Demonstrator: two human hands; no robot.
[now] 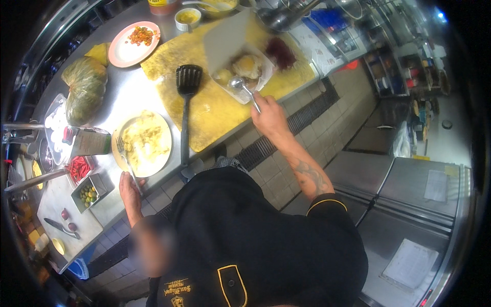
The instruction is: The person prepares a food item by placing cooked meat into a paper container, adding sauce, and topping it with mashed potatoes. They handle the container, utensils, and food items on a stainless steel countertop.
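Observation:
My right hand [271,118] grips the handle of a metal scoop [237,83] with a round bowl. The bowl is over the near edge of an open white takeaway box [262,82], which holds a fried egg [246,65] and a pale mound [223,77]. My left hand [131,193] is at the near rim of a round plate [162,134] spread with a yellow mash [140,146]. Its fingers close around the handle end of a fork [126,156], whose tines rest on the plate. Between the two hands, a black slotted spatula [188,84] lies on the yellow cutting board [212,115].
Beyond are a pink-rimmed plate [118,50] with diced vegetables, a white ramekin [187,19] and a wrapped pumpkin [84,92]. At left stand red peppers [79,169], a tin of olives [88,195] and a knife [60,227]. Dark pans [279,19] overhang the board's far right.

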